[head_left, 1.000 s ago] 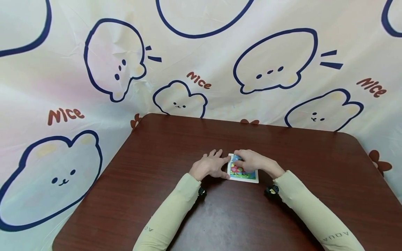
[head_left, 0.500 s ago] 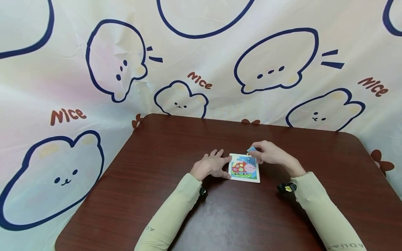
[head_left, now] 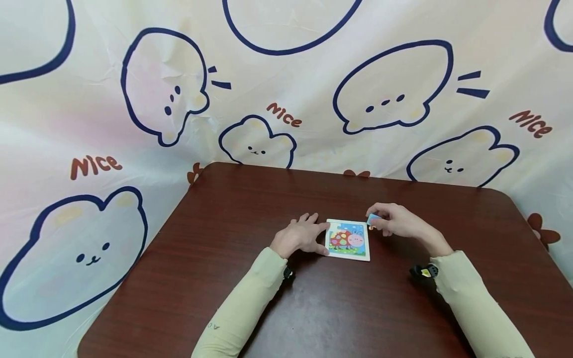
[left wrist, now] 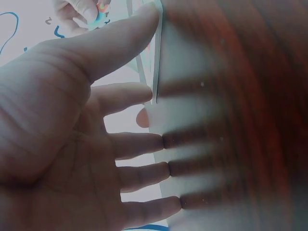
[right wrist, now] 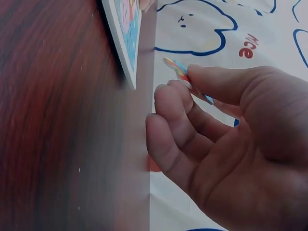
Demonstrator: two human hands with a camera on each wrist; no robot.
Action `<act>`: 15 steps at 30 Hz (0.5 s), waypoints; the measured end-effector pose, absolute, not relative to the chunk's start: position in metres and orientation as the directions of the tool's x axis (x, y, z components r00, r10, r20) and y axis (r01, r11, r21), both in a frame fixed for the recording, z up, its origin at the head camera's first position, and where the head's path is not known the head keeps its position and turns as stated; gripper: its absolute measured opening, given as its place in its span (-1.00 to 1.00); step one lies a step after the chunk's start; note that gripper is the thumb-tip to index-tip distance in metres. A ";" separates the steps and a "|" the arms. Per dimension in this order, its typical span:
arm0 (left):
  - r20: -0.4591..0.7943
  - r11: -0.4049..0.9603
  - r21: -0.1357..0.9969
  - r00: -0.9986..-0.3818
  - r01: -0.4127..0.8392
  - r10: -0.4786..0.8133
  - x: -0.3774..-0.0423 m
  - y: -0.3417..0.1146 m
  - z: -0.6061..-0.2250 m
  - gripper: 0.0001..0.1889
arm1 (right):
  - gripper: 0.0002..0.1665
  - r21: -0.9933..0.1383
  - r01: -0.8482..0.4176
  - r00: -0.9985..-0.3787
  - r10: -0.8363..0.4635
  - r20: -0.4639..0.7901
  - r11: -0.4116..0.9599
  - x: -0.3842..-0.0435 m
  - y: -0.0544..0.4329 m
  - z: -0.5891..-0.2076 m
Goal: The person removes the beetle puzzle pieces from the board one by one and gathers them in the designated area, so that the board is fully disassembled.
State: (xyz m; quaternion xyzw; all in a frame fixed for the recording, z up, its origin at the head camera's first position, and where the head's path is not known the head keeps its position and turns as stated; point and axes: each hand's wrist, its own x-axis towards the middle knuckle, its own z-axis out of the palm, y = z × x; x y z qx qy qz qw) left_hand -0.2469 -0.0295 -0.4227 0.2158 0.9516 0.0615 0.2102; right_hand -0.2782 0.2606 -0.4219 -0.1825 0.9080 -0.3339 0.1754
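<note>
A square jigsaw board [head_left: 349, 258] with a white frame lies on the table, its picture a red spotted ladybug with a pink face. A pale gap shows at its upper left corner. My left hand [head_left: 301, 236] is at the board's left side, thumb and index finger at the frame and the other fingers spread over the table. Just right of the board's upper right corner, my right hand [head_left: 396, 221] pinches a small puzzle piece [head_left: 372, 218] between thumb and fingers. In the right wrist view this puzzle piece [right wrist: 177, 71] shows blue, yellow and red, held tilted above the table.
The dark brown wooden table [head_left: 250, 199] has rounded far corners. Behind and to the sides hangs a pale cloth [head_left: 313, 74] printed with cartoon bears and the word "Nice".
My right hand was over the board's picture, then lifted at its upper right with the puzzle piece pinched and moved further right, baring the picture. My left hand stays put.
</note>
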 end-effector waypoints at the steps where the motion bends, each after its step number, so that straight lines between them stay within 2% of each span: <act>1: -0.371 0.899 0.211 -0.819 0.384 0.438 -0.247 -0.030 -0.423 -0.16 | -0.67 -0.669 -0.215 -0.870 -0.451 -0.201 0.711 -0.278 0.262 -0.422; 10: -0.356 0.897 0.231 -0.825 0.377 0.438 -0.247 -0.031 -0.424 -0.14 | -0.76 -0.678 -0.187 -0.864 -0.448 -0.231 0.710 -0.281 0.274 -0.421; 15: -0.357 0.894 0.231 -0.822 0.383 0.445 -0.247 -0.032 -0.424 -0.14 | -0.66 -0.703 -0.150 -0.859 -0.444 -0.255 0.695 -0.282 0.278 -0.424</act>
